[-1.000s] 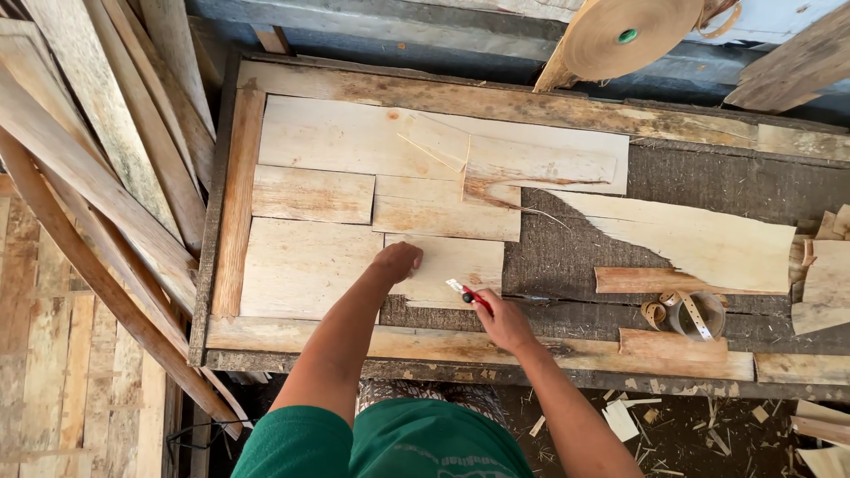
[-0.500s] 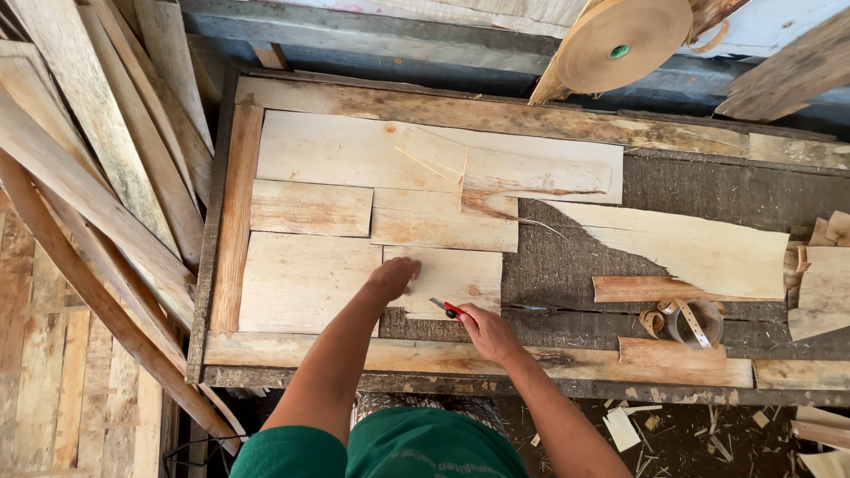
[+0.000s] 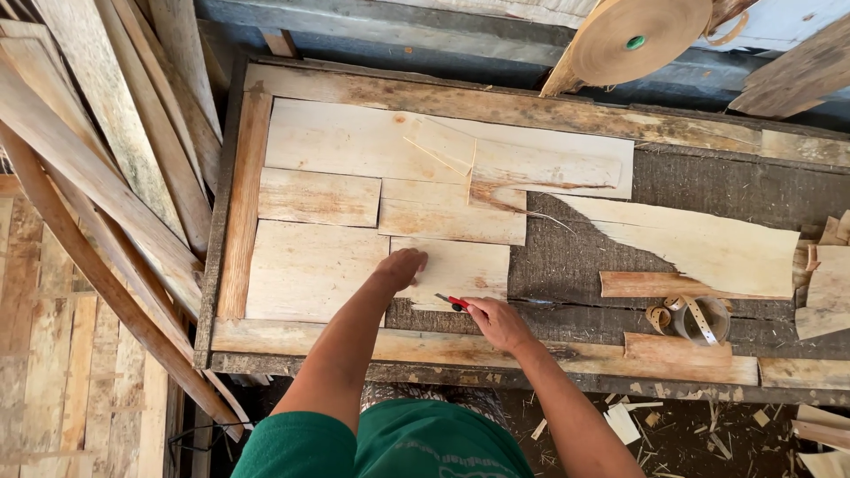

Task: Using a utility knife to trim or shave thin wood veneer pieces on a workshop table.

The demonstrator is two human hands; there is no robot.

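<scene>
Several thin pale wood veneer sheets lie side by side on a dark workbench (image 3: 708, 190). My left hand (image 3: 402, 267) presses flat on the lower left corner of a small veneer piece (image 3: 465, 270), at the seam with a bigger sheet (image 3: 310, 270). My right hand (image 3: 496, 320) grips a red-handled utility knife (image 3: 452, 302), its blade at the lower edge of that small piece. Both forearms reach in from the bottom, above my green shirt.
A torn veneer sheet (image 3: 699, 243) and a narrow strip (image 3: 660, 285) lie right. A small tape roll (image 3: 695, 317) sits beside them. A big roll of brown tape (image 3: 642, 35) hangs at the top. Long boards (image 3: 106, 177) lean at the left. Scraps litter the floor.
My right hand has slid the knife leftward along the small piece's lower edge. My left hand stays pressed on the veneer; the view has shifted slightly.
</scene>
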